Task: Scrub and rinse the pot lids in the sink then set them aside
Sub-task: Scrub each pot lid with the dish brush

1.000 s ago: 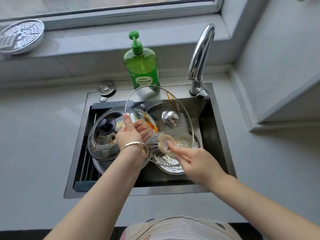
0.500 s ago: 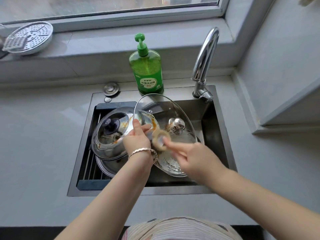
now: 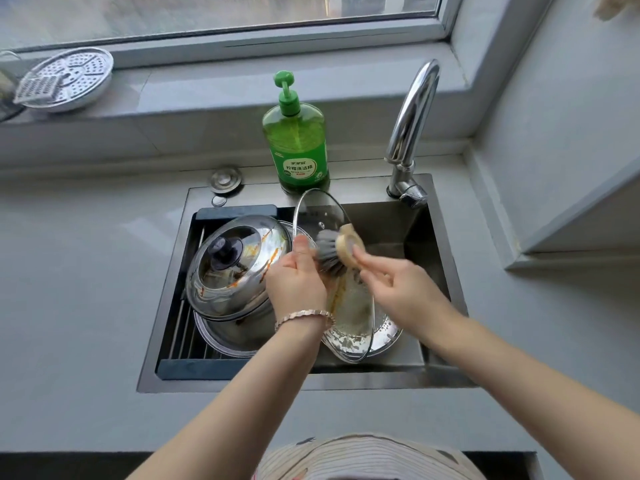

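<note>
My left hand [image 3: 296,280] grips the left rim of a glass pot lid [image 3: 320,209], which stands nearly on edge over the sink [image 3: 440,258], soapy and smeared orange low down. My right hand [image 3: 398,289] holds a round dish brush [image 3: 341,251] with a wooden head and grey bristles pressed against the lid's upper part. A steel lid [image 3: 235,268] with a black knob and orange stains lies domed in the left of the sink, on top of other steel ware.
A green dish soap bottle [image 3: 295,140] stands behind the sink, a chrome tap [image 3: 410,133] at the back right. A sink plug [image 3: 225,180] lies on the counter. A perforated steamer plate [image 3: 69,77] sits on the windowsill. A dark rack [image 3: 187,337] spans the sink's left side.
The glass lid has been turned from tilted flat to nearly on edge. The brush has moved up from the lid's lower part to its upper part. The camera has shifted.
</note>
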A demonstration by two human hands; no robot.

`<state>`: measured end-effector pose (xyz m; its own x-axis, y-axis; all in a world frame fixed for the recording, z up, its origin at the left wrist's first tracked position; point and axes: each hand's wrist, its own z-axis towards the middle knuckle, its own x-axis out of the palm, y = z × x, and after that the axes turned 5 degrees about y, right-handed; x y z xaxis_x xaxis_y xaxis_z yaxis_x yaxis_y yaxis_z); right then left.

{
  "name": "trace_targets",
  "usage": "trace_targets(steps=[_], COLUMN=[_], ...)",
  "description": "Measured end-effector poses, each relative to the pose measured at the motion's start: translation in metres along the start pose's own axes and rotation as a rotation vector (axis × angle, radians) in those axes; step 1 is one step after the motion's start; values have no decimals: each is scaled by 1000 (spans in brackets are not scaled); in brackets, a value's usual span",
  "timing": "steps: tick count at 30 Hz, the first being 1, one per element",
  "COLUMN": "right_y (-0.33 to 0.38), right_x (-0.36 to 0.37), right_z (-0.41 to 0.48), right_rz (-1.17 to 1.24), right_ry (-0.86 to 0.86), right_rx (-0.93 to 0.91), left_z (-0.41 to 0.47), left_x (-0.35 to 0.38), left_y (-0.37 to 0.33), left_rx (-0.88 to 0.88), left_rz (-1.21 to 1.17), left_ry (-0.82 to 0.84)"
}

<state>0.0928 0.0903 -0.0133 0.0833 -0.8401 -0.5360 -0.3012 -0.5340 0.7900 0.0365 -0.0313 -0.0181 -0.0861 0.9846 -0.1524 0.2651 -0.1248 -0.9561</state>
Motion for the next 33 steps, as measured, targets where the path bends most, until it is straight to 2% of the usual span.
trace_targets(steps=[2,6,7,10,14,18,22,24,27,31,33], right_y=[5,-12,-12,-5,-19,-3,-14,-9,0,-16,-10], right_x=[9,0,1,12,-4,9,-10,-11,-5,-24,-24], right_z=[-8,11,7,-12,5,-12,13,12,-2,21,19], right_rz=[105,248,269,253,249,206,207,193,219,233,231], right_ry=[79,-14,-16,72,-49,19,-61,-59,35,-90,-111], right_rx=[-87,71,40,-53,70,-75,66,43,-48,58,-16], left_z=[0,-9,-10,-5,-13,-9,-17,-19,-9,-13,-14], left_x=[-5,-2,-1,-5,-2,-4,-3,-4,-13,-11,-10], left_y=[2,6,4,1,-5,1,-2,0,5,0,0], left_rx=[85,150,168,149,90,113,61,87,114,174,236], left_rz=[159,124,129,160,67,90,57,90,105,175,215], left_ry=[-50,66,78,31,113,85,145,178,161,252,279])
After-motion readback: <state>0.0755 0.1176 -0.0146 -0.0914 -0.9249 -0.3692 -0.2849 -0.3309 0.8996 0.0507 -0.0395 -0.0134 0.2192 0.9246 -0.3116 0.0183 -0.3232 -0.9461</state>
